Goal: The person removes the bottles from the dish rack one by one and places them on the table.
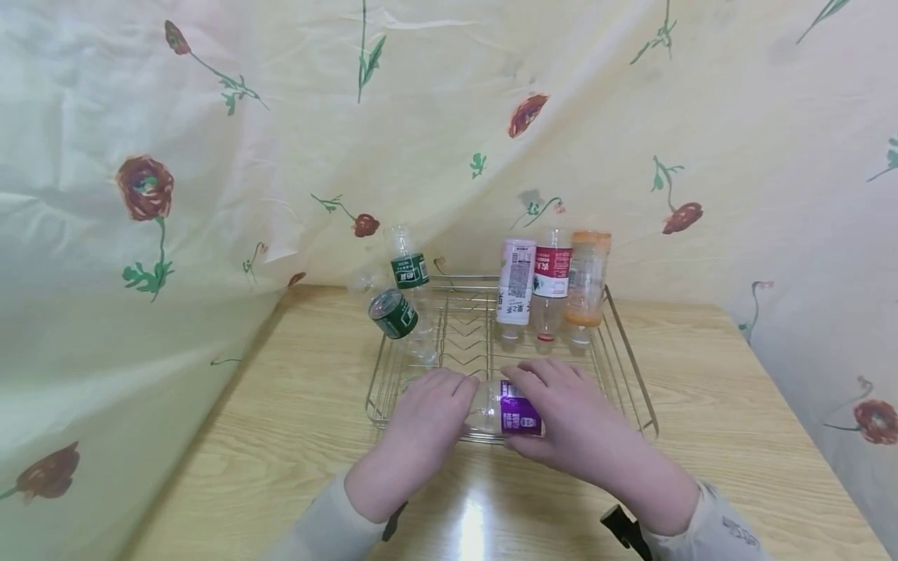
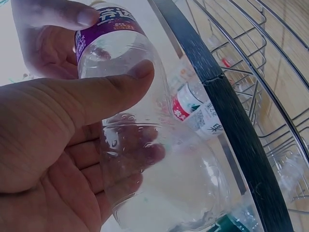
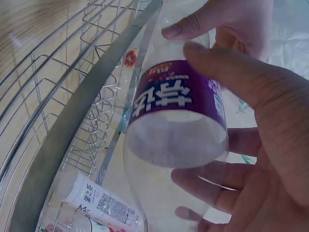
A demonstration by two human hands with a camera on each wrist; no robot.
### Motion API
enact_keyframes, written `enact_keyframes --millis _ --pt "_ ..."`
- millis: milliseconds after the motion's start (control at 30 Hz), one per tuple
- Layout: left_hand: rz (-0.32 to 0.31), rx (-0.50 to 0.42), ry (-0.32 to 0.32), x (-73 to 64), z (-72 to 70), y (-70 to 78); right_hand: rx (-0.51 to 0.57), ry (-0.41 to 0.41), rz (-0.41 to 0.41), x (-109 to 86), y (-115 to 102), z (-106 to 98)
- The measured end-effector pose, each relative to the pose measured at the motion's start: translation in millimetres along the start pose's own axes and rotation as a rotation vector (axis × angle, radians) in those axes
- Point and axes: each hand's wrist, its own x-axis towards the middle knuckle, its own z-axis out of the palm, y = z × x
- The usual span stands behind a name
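Observation:
A clear plastic bottle with a purple label [image 1: 521, 409] lies on its side above the front of a wire rack [image 1: 634, 366]. My left hand [image 1: 435, 409] grips its clear part; in the left wrist view, the thumb lies over the bottle [image 2: 164, 188] and the fingers curl behind it. Around the labelled part is my right hand [image 1: 571, 405]. The right wrist view shows that thumb on the edge of the purple label [image 3: 178, 96], with the fingers on the far side. Both hands partly cover the bottle in the head view.
Two green-labelled bottles, one upper [image 1: 410, 270] and one lower [image 1: 394, 314], lie at the rack's left. Along its back right are a white-labelled bottle [image 1: 516, 280], a red-labelled bottle [image 1: 553, 269] and an orange-tinted bottle [image 1: 589, 273]. A flowered cloth [image 1: 435, 117] hangs behind the wooden table [image 1: 281, 421].

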Motion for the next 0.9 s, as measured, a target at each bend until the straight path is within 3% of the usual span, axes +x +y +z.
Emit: enact_keyframes --millis 233,400,733,900 --pt "-0.049 -0.042 -0.045 -4.4 -3.4 -3.0 0.061 0.028 0.02 -2.6 8.9 -5.9" --pt "-0.064 -0.05 -0.012 -6.8 -2.2 -6.6 0.11 0.037 0.055 -6.8 15.9 -12.2" --pt "-0.126 -0.127 -0.019 -12.1 0.4 -10.1 0.151 -0.019 0.13 -12.6 21.4 -18.8" --pt "-0.117 -0.18 0.024 -16.5 0.7 -12.4 0.208 -0.02 0.166 -15.6 25.3 -25.6"
